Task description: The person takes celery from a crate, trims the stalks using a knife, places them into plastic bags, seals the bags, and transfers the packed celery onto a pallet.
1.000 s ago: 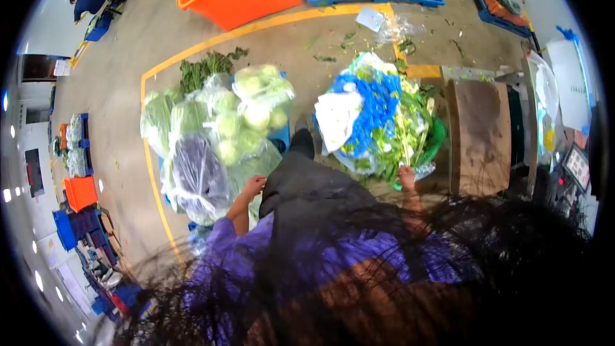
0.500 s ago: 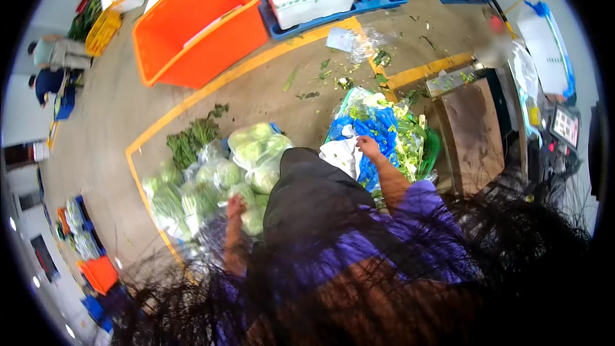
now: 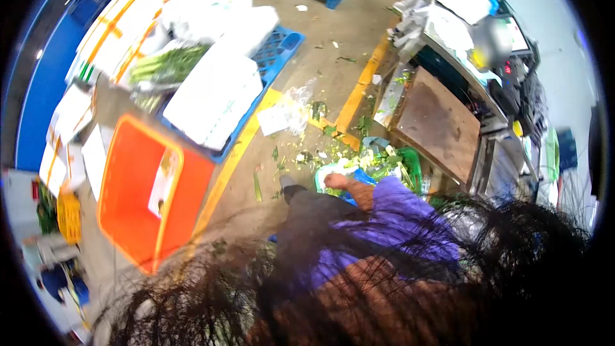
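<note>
My right hand (image 3: pixel 336 181) is at the near-left side of a green basket (image 3: pixel 415 165), with its fingers curled in. Whether it grips anything is too small to make out. Pale and green leaf trimmings (image 3: pixel 384 161) fill the basket, and blue plastic (image 3: pixel 363 177) shows beside my forearm. Scraps of leaf (image 3: pixel 306 156) lie on the floor just beyond it. My left hand is out of sight; hair hangs across the lower part of the view.
A large orange bin (image 3: pixel 138 198) stands to the left. Behind it, a white foam box (image 3: pixel 214 99) rests on a blue pallet (image 3: pixel 277 48). To the right is a brown board (image 3: pixel 439 125) by a cluttered bench. Clear plastic (image 3: pixel 298 106) lies on the floor. A person (image 3: pixel 56 282) is far left.
My view has swung to the right, so the orange bin appears lower and further left. The bagged vegetables and my left hand have left view. My right hand no longer shows at the white sheet.
</note>
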Tool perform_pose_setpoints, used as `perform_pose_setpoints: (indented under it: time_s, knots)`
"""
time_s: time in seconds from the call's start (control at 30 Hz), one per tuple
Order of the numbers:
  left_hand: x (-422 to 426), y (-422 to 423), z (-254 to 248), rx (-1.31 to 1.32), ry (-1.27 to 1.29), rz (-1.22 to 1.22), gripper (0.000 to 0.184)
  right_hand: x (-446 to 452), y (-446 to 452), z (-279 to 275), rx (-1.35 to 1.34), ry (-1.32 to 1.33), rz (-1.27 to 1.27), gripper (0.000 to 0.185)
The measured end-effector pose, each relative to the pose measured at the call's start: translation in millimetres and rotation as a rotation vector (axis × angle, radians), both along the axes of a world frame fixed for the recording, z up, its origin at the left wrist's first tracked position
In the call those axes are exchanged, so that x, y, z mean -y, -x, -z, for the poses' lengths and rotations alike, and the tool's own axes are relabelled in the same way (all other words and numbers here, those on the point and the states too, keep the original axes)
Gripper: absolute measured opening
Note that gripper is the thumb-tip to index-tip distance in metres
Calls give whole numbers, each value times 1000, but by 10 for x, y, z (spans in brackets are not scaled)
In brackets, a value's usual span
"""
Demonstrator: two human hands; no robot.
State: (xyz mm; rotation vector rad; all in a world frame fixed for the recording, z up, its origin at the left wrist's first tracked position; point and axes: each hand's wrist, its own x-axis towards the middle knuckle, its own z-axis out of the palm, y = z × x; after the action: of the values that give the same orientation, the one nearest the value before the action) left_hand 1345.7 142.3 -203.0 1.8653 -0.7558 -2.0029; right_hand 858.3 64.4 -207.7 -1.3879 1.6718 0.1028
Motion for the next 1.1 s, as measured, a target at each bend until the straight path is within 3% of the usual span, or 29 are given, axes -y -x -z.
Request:
perform_pose_setpoints:
  time_s: [0.17,0.23,0.3,0.4,0.47,0.53,0.57,0.63,0.77,0.87,0.93,1.0,1.07,1.1]
  knots:
    - [2000,238,-162,2,116,88,35,1690,683,-696,40,383,456,28]
    - [2667,389,-189,-1,146,132,35,2438,857,-1413,448,520,734,23]
    - [3255,567,-183,-3,161,186,35,2975,890,-2599,784,582,858,20]
    - [4059,934,-170,-6,135,326,35,3387,857,-4187,1065,719,649,21]
    - [4525,1185,-96,-12,116,446,35,3449,817,-4975,1058,775,401,20]
    - [5013,1528,-40,-38,110,594,35,3567,767,-5448,766,947,93,22]
    - [5211,1697,-18,-45,107,663,35,3664,740,-5599,609,1051,-54,25]
    - [5645,2149,19,-73,111,783,35,3932,796,-5676,591,909,-196,32]
    - [6590,3310,16,-136,199,970,35,4047,1254,-5737,525,818,-198,28]
    - [7230,4285,56,-260,244,961,35,3900,1728,-5757,502,784,-142,26]
    - [7581,4905,13,-303,260,937,35,3714,2129,-5729,491,784,-77,24]
    - [7666,5538,-584,-38,309,896,34,3489,2625,-5683,482,805,7,23]
    - [7665,5949,-783,-151,313,690,29,3216,3232,-5601,433,887,237,22]
    - [7710,6052,-660,-197,317,717,26,3086,3609,-5504,384,934,423,22]
